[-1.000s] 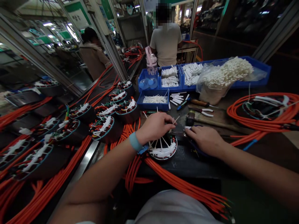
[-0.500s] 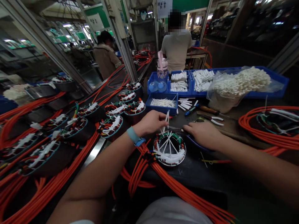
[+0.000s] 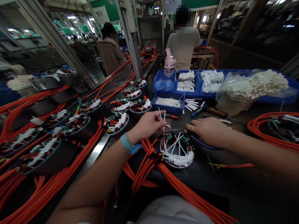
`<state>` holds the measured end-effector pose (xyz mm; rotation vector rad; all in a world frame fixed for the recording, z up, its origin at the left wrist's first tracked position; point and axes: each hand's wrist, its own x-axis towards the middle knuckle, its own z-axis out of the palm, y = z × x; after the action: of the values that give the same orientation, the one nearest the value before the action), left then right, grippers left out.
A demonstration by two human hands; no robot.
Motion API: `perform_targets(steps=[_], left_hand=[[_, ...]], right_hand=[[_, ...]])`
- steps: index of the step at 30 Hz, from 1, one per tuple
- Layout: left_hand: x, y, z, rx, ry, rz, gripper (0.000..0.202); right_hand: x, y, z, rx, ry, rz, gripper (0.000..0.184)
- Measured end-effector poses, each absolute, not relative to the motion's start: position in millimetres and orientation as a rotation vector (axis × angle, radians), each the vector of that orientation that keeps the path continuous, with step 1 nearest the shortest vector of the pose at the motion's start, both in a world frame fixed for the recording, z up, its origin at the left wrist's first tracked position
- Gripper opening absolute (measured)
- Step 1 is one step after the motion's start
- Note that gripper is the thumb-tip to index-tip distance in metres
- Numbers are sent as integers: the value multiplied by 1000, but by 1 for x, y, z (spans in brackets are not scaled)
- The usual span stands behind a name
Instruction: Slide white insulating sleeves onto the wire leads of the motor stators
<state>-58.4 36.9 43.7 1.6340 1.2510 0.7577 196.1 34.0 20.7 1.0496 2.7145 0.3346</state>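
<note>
My left hand (image 3: pixel 149 125) pinches several thin white cable ties (image 3: pixel 161 115) between thumb and fingers. One tie beneath the fingertips curls. Closed around the handles of a pair of scissors (image 3: pixel 176 131) is my right hand (image 3: pixel 209 132), palm down. The blades point left, towards the ties. Just below both hands lies a motor stator (image 3: pixel 177 160), a ring with white lacing and coloured wires. Loose tie ends stand up across its opening and cross each other. Orange cables (image 3: pixel 173 183) run out from its left side.
Several finished-looking stators (image 3: pixel 116 123) stand at the left among orange cable bundles. Behind my hands are a blue tray (image 3: pixel 155 104) of white ties, bins of white tubes (image 3: pixel 211 81), a bag of ties (image 3: pixel 252 85), a red marker (image 3: pixel 171 116) and a screwdriver (image 3: pixel 215 112). Two people work beyond.
My left hand has come away from the stator's rim with the ties, which now spread apart. The ends over the ring cross more loosely. The whole view has shifted slightly.
</note>
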Motion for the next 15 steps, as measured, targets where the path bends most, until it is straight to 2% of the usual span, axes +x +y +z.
perform_targets(steps=[4, 7, 10, 12, 15], left_hand=[[-64, 39, 47, 1582, 1288, 1009, 47], [-63, 38, 40, 1692, 1179, 695, 40], [-55, 38, 33, 1833, 1050, 456, 23], [-52, 38, 33, 1912, 1100, 572, 18], [-56, 28, 38, 1803, 1210, 831, 22]], right_hand=[[183, 35, 28, 985, 2743, 376, 18], [178, 32, 27, 973, 2728, 348, 21], [179, 31, 25, 990, 2694, 335, 24], [188, 28, 24, 1053, 2647, 338, 24], [217, 17, 25, 1199, 2585, 361, 27]])
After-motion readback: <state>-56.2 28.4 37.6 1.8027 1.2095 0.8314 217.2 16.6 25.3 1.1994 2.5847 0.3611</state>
